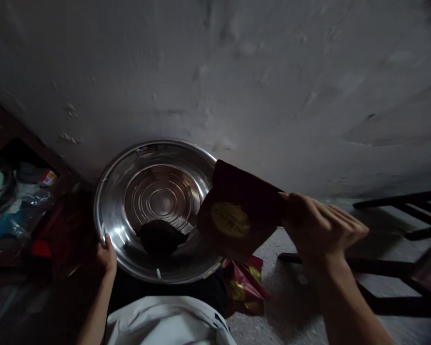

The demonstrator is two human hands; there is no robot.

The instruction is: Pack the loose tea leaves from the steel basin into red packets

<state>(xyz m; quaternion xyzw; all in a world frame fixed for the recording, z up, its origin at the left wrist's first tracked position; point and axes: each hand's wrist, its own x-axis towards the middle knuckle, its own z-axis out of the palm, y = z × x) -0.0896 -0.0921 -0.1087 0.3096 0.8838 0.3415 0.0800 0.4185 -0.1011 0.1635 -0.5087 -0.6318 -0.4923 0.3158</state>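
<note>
A wide, shiny metal basin (111,201) rests over my lap, tilted so its inside shows. My left hand (107,256) grips its lower left rim, thumb over the edge. Near the bottom of the basin lies a dark heap (160,236); what it is made of cannot be made out. My right hand (318,223) is closed on the right end of a dark red packet (251,211) with a gold oval label. The packet's other end hangs over the basin's right rim. A small pale strip (158,273) sits on the basin's lower wall.
A red and gold packet (247,282) lies below the basin's right side. Dark rails of a frame (384,268) stand on the floor at right. Plastic-wrapped goods (25,201) fill a shelf at left. A grey wall (215,86) rises behind the basin.
</note>
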